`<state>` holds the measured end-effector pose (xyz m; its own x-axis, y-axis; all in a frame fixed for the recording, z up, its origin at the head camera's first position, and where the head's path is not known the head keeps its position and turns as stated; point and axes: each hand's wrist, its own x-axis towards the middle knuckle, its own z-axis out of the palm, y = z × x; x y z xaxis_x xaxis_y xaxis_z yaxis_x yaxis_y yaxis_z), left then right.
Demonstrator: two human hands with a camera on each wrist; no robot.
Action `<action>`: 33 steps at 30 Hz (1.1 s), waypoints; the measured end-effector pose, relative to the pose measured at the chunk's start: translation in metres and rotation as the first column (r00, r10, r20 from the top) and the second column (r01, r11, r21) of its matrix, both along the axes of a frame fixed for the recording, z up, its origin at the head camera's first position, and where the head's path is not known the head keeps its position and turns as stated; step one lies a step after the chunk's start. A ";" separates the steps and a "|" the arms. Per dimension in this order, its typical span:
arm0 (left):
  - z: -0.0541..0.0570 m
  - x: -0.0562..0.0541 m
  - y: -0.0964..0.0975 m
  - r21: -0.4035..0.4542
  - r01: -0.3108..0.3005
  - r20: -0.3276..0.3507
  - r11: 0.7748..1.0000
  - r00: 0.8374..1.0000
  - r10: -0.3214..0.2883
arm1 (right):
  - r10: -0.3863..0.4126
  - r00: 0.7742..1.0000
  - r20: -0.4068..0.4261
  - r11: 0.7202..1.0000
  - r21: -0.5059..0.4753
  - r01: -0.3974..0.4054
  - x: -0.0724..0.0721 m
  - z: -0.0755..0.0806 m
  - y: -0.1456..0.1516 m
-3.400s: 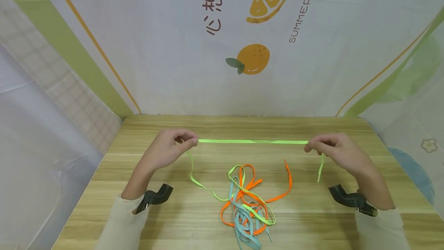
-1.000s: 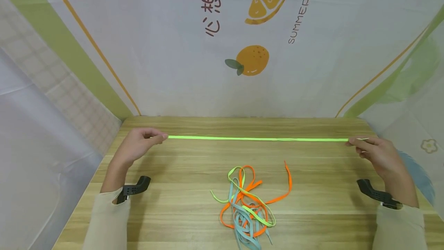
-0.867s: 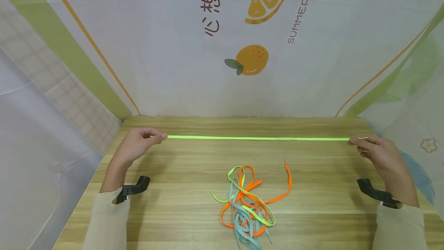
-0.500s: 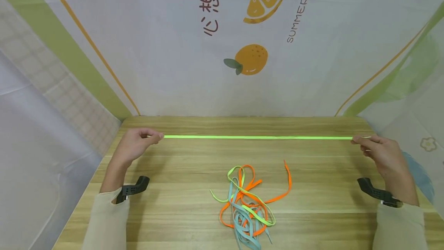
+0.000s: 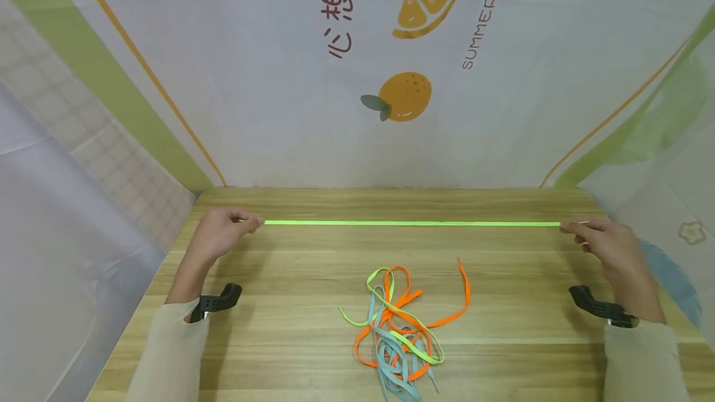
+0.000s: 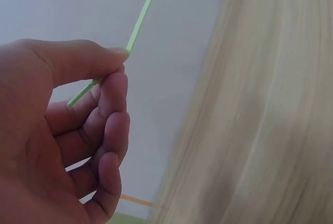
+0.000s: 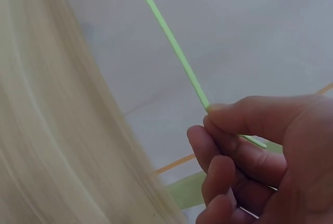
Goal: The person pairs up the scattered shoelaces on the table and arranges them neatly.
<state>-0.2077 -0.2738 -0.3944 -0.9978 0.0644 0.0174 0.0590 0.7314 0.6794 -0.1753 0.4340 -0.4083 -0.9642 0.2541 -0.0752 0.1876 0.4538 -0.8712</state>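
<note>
A neon green shoelace is stretched straight from side to side above the table's far part. My left hand pinches it near one end between thumb and forefinger. In the left wrist view, a short green tip pokes out behind the thumb. At the other end my right hand pinches the lace the same way. Its short tail shows past the fingers in the right wrist view. Nearer me on the table lies a loose tangle of orange, green and light blue shoelaces.
The wooden table ends at a white printed cloth hanging behind it. More cloth hangs at the left and right sides. A black wrist mount sticks out from the left forearm, another from the right.
Over the last few seconds my hands have moved apart, sliding outward to the lace's ends and pulling it longer. In the last half second the right hand has come slightly inward. The tangle is unmoved.
</note>
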 end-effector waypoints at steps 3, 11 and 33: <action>0.000 -0.007 0.002 -0.034 0.006 -0.002 0.999 1.000 -0.006 | 0.028 0.999 0.027 0.994 0.105 -0.031 -0.005 -0.001 0.002; 0.002 -0.032 0.011 -0.098 0.006 -0.041 0.995 0.999 -0.010 | 0.029 0.998 0.053 0.984 0.174 -0.038 -0.030 -0.001 -0.001; -0.021 -0.084 0.034 -0.201 -0.114 0.087 0.973 0.987 0.133 | 0.000 1.000 -0.025 0.911 0.412 0.010 -0.087 -0.035 -0.034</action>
